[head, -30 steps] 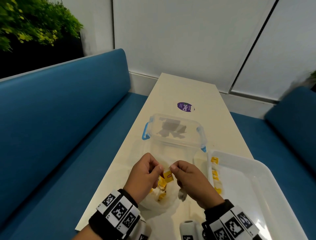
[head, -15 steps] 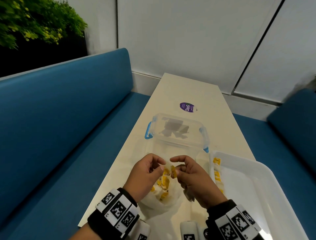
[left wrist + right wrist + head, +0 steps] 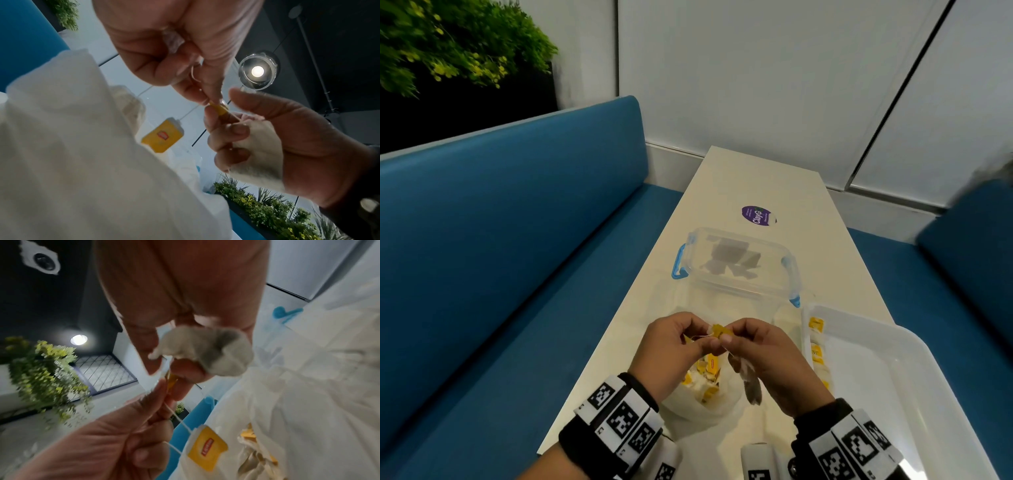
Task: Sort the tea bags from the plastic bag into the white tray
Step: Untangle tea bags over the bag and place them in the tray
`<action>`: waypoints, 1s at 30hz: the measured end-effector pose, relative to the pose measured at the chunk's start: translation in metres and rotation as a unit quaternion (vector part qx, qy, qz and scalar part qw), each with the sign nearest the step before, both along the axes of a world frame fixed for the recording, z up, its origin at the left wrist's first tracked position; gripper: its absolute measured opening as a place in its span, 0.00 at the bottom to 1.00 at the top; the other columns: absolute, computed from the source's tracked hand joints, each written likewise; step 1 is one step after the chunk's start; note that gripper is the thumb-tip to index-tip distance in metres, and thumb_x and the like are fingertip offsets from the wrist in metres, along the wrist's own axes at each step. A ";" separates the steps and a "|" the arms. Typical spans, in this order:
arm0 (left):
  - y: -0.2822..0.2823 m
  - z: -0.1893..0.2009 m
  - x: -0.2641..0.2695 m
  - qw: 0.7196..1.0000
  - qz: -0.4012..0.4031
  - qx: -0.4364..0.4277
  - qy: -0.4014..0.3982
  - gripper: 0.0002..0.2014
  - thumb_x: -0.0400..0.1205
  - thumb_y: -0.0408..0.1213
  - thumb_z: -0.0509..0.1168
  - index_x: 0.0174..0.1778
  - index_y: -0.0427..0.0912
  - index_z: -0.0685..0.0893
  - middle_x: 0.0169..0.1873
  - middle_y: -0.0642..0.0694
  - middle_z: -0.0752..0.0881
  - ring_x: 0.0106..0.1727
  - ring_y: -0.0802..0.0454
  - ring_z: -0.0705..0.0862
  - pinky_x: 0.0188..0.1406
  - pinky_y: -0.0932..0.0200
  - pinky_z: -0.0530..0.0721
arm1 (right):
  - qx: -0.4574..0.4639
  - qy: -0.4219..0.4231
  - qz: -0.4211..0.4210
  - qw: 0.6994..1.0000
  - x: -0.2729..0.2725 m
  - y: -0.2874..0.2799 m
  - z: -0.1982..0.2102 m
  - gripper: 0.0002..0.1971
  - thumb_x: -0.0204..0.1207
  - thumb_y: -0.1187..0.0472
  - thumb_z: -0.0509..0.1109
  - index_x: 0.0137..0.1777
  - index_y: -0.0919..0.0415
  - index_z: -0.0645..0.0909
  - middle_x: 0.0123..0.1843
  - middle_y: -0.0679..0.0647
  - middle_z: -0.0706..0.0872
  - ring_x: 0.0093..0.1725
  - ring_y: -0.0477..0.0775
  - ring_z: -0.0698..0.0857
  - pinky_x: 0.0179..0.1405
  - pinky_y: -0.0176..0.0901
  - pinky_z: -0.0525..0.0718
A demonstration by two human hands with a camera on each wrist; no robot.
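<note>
Over the white plastic bag (image 3: 709, 404) of yellow-tagged tea bags, my two hands meet fingertip to fingertip. My right hand (image 3: 727, 337) pinches a yellow tag (image 3: 722, 330) and keeps that tea bag's pouch (image 3: 207, 350) in its curled fingers. My left hand (image 3: 703, 339) pinches the thin white string (image 3: 189, 112) beside the tag. A second yellow tag (image 3: 162, 138) hangs from that string over the bag. At the right stands the white tray (image 3: 914, 394), with several tea bags (image 3: 816, 342) along its left wall.
A clear lidded box (image 3: 736, 263) with blue clips stands just beyond the hands on the narrow white table (image 3: 756, 178). A purple sticker (image 3: 756, 214) lies farther back. Blue benches (image 3: 517, 240) flank the table, and a plant (image 3: 448, 44) is at the far left.
My fingertips, slightly apart half a second ago, have closed together at the yellow tag. A string now shows taut between them. The pouch still hangs under my right hand.
</note>
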State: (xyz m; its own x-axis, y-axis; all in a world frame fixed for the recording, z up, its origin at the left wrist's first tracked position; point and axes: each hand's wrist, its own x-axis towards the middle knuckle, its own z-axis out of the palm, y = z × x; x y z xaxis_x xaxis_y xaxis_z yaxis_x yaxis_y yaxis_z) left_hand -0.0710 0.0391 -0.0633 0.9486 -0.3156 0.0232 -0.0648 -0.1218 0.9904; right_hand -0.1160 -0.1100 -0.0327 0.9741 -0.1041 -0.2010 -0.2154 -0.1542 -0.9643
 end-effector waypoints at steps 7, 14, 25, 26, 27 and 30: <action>0.005 0.009 0.002 0.999 -0.017 -0.006 0.030 0.05 0.75 0.29 0.72 0.36 0.44 0.87 0.32 0.43 0.86 0.31 0.57 0.83 0.34 0.44 0.86 | -0.095 -0.031 -0.054 0.994 0.003 0.000 0.003 0.08 0.77 0.63 0.69 0.37 0.59 0.84 0.19 0.45 0.76 0.22 0.43 0.70 0.21 0.33 0.70; 0.006 0.006 0.004 1.000 -0.009 -0.005 0.025 0.06 0.80 0.33 0.66 0.36 0.42 0.81 0.25 0.52 0.85 0.33 0.55 0.83 0.36 0.40 0.86 | -0.126 -0.057 -0.042 0.989 0.004 0.005 0.010 0.08 0.77 0.64 0.69 0.37 0.59 0.83 0.23 0.44 0.80 0.15 0.36 0.74 0.15 0.24 0.68; 0.003 0.000 -0.001 1.000 0.018 0.015 -0.007 0.07 0.81 0.38 0.65 0.36 0.44 0.78 0.32 0.47 0.80 0.28 0.61 0.76 0.29 0.58 0.81 | -0.100 -0.018 -0.082 0.991 0.006 0.015 -0.001 0.05 0.77 0.65 0.69 0.40 0.62 0.79 0.30 0.58 0.89 0.22 0.48 0.73 0.22 0.38 0.71; 0.001 -0.002 -0.001 1.000 0.016 0.020 -0.005 0.07 0.81 0.39 0.65 0.36 0.45 0.78 0.33 0.48 0.81 0.30 0.60 0.76 0.32 0.58 0.81 | -0.097 -0.018 -0.082 0.992 0.006 0.016 -0.001 0.05 0.77 0.64 0.69 0.40 0.63 0.78 0.31 0.58 0.89 0.22 0.48 0.73 0.23 0.38 0.72; 0.000 -0.004 0.000 1.000 0.015 0.024 -0.005 0.07 0.81 0.38 0.65 0.37 0.46 0.78 0.33 0.50 0.81 0.31 0.60 0.76 0.34 0.60 0.80 | -0.095 -0.019 -0.080 0.992 0.005 0.016 0.000 0.05 0.77 0.65 0.69 0.41 0.63 0.78 0.31 0.58 0.89 0.22 0.48 0.74 0.23 0.38 0.72; -0.004 -0.005 -0.002 1.000 0.007 0.015 0.003 0.05 0.80 0.36 0.67 0.39 0.48 0.80 0.35 0.53 0.82 0.34 0.60 0.79 0.31 0.66 0.75 | -0.093 -0.026 -0.068 0.993 0.002 0.017 0.003 0.05 0.75 0.66 0.70 0.41 0.65 0.77 0.30 0.57 0.89 0.21 0.47 0.74 0.22 0.34 0.72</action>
